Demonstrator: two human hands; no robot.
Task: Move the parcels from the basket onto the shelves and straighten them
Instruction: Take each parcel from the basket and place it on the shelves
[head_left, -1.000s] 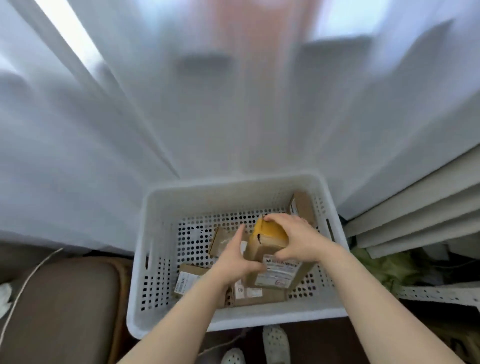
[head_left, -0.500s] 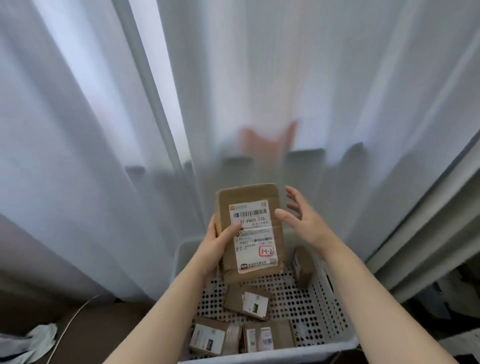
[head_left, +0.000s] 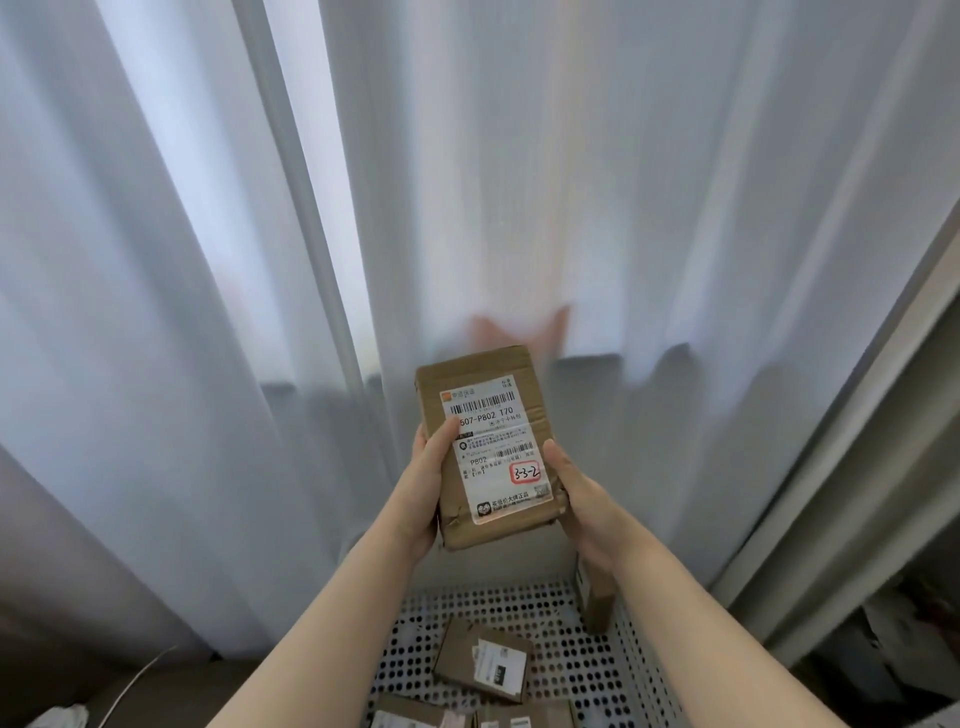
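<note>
A brown cardboard parcel (head_left: 488, 441) with a white shipping label marked "3-3-2" in red is held upright above the basket, label facing me. My left hand (head_left: 428, 483) grips its left edge, thumb across the label. My right hand (head_left: 574, 499) holds its right edge, thumb along the side. Below, the white perforated basket (head_left: 597, 670) holds more parcels: one flat brown parcel (head_left: 483, 662) in the middle, another parcel (head_left: 597, 597) standing on end against the right wall, and others cut off at the bottom edge.
White sheer curtains (head_left: 467, 208) hang directly behind the basket and fill most of the view. A grey vertical frame (head_left: 857, 467) runs down the right side. A brown cushion or seat (head_left: 104, 691) with a white cable lies at the lower left.
The parcel was lifted out of the basket and raised upright. My right hand, free half a second ago, now holds the right edge. My view tilted upward.
</note>
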